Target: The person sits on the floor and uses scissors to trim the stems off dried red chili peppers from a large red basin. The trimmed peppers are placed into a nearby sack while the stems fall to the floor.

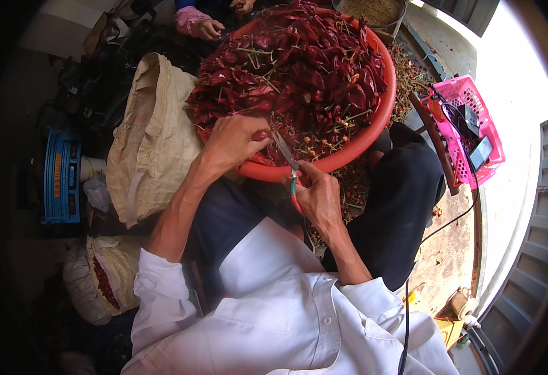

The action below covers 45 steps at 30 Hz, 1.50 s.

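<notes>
A heap of dried red chili peppers (302, 70) with stems fills a wide red plastic basin (349, 157) in front of me. Over the basin's near left part, my left hand (238, 138) pinches a red chili pepper (260, 135) between thumb and fingers. My right hand (319, 192), at the basin's near rim, grips a pair of scissors (285, 149) with red and green wrapped handles. The metal blades point up and left, just right of the pepper. Cut stem pieces (318, 145) lie on the heap near the blades.
An open cloth sack (161, 131) stands left of the basin. Another person's hand (209, 29) is beyond the far left rim. At right, a pink plastic basket (487, 117) holds a phone and cables; a black cable runs down beside me. A sack of chilies (124, 272) lies lower left.
</notes>
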Motion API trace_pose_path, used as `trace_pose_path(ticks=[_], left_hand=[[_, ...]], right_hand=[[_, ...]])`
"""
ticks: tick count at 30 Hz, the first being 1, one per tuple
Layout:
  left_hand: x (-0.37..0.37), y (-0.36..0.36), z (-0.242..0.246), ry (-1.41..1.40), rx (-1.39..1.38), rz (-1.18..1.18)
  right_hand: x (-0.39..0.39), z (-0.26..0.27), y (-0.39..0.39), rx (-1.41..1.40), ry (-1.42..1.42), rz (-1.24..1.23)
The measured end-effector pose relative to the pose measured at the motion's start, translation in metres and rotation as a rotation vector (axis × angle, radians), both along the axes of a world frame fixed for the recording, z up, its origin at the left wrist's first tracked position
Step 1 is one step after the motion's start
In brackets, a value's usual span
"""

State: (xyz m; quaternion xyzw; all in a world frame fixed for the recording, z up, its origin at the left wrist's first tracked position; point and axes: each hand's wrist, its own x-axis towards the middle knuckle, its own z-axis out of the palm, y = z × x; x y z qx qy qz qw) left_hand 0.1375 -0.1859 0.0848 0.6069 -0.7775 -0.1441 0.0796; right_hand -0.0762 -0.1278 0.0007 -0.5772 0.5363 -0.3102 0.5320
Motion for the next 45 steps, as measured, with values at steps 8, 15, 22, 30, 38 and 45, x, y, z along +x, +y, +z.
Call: trace_pose_path(ticks=[8,15,22,30,38,45], left_hand=[[0.004,-0.007,-0.002,0.048,0.015,0.112],[0.0,-0.006,-0.003,0.083,-0.03,-0.033],[0.003,-0.007,0.001,-0.047,0.053,-0.092],[-0.008,0.009,-0.007,0.132,-0.357,0.01],[-0.007,0.019,-0.024,0.114,-0.385,0.016],[-0.007,0.021,-0.024,0.226,-0.181,0.116]], right_hand=[[-0.002,0.0,-0.001,0.047,-0.103,-0.037],[-0.002,-0.001,-0.001,0.01,-0.091,-0.042],[-0.002,-0.006,-0.001,-0.027,-0.072,0.007],[-0.005,-0.003,-0.007,0.495,-0.469,0.026],[0.0,-0.001,-0.005,0.367,-0.357,0.009],[0.0,-0.003,-0.003,0.297,-0.319,0.025]])
